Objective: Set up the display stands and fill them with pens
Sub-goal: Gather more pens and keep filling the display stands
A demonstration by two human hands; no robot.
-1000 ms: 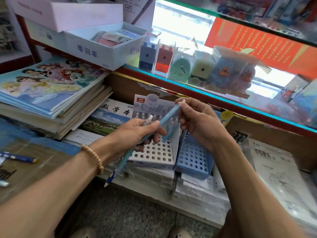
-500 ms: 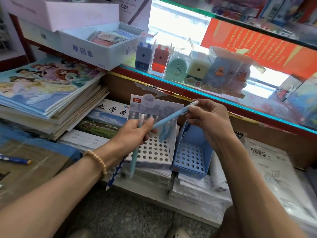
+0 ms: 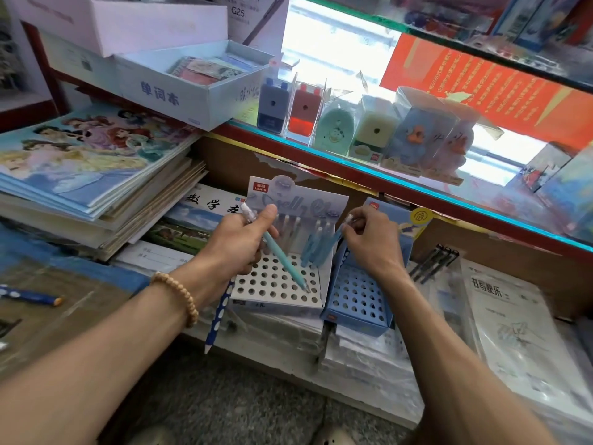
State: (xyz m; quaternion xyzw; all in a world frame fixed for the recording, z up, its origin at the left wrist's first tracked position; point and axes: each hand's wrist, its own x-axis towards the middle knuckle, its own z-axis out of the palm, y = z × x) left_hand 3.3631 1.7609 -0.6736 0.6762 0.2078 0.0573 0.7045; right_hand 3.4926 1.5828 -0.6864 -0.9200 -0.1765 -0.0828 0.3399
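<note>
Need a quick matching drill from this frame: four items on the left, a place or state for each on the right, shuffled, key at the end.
Items
1. teal pen
2. pale blue pen
3. white display stand
4. blue display stand

Places or states
A. pinched by the right hand, at the white stand's back rows
B. holes all unfilled, to the right of the other stand
C. gripped in the left hand, tip down over the holes
D. a few pens standing in its back rows

Pairs: 1-C, 2-A, 3-D, 4-B
</note>
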